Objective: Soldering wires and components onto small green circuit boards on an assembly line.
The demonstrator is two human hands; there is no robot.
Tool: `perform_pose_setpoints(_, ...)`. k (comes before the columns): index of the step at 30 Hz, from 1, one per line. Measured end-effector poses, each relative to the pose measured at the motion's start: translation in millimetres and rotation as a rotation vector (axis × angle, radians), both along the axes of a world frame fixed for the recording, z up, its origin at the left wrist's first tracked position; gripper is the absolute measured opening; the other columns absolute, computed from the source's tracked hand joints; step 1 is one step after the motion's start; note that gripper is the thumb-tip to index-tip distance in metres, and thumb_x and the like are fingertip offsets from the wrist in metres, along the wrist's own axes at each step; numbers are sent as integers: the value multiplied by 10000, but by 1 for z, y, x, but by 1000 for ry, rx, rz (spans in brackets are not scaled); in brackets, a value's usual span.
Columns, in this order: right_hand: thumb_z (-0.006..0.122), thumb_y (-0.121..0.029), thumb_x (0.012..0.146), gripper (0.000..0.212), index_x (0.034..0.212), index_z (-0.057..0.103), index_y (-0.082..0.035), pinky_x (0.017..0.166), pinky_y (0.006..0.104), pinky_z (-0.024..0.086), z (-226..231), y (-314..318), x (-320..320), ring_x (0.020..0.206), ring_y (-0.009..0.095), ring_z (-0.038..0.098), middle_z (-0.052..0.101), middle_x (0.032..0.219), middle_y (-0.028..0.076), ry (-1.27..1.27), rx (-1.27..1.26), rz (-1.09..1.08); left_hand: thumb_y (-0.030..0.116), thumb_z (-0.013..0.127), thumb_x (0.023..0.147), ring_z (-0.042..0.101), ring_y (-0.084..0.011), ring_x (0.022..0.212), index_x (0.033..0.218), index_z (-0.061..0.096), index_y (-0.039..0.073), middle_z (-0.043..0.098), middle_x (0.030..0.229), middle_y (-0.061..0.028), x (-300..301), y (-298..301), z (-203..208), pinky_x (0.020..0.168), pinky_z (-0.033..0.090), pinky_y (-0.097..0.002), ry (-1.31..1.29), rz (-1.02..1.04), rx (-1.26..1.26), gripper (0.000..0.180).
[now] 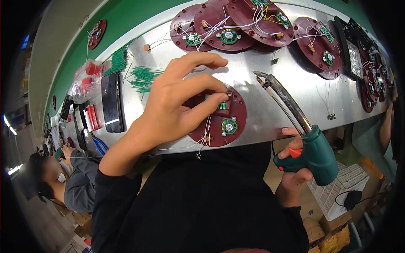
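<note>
My left hand (173, 99) reaches over a maroon round plate (237, 111) at the table's near edge. Its thumb and one finger nearly meet in a pinch at a small green circuit board (223, 106) on the plate; another finger is raised apart. What lies between the fingertips, if anything, is too small to make out. A round speaker (229, 126) sits on the plate, and thin white wires (207, 128) trail off its near side. My right hand (294, 154) grips a dark green soldering gun (322, 158) with an orange-red trigger, its tip pointing up and left above the table.
Several maroon plates (217, 21) with wires and speakers overlap at the back; others lie at right. Bundles of green wires (143, 79), a black phone (112, 101) and a plastic bag (84, 80) occupy the left. Another person (76, 181) sits at lower left. A white crate (341, 187) stands below, right.
</note>
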State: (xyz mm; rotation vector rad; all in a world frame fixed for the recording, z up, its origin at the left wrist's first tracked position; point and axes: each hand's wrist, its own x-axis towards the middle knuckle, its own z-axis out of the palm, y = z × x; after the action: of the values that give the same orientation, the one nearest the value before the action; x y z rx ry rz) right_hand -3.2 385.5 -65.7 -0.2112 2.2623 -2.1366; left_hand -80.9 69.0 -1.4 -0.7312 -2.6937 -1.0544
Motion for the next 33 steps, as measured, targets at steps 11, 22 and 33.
perform_pose_setpoints(11, 374, -916, 952, 986, 1161, 645, 8, 1010, 563, 544, -5, 9, -4, 983, 312, 693, 675, 793, 66, 151, 64, 42, 24, 779, 882, 705, -243, 1127, 882, 650, 40, 743, 1276, -170, 5, 5, -30, 964, 542, -350, -230, -18, 244, 130)
perform_pose_setpoints(22, 489, -812, 1009, 828, 761, 652, -39, 995, 560, 546, -3, 0, -20, 588, 174, 597, 632, 659, 20, 256, 80, 121, -39, 738, 816, 672, -253, 1136, 807, 596, 44, 785, 1245, -205, 9, 4, -40, 1090, 462, -425, -242, 30, 370, 164)
perform_pose_setpoints(33, 566, -729, 1031, 770, 751, 655, -18, 1009, 546, 547, 0, -10, -22, 552, 166, 511, 550, 627, 16, 290, 148, 97, -24, 732, 774, 699, -233, 1090, 786, 585, 59, 795, 1233, -200, 10, 5, -39, 1149, 418, -450, -219, 21, 340, 169)
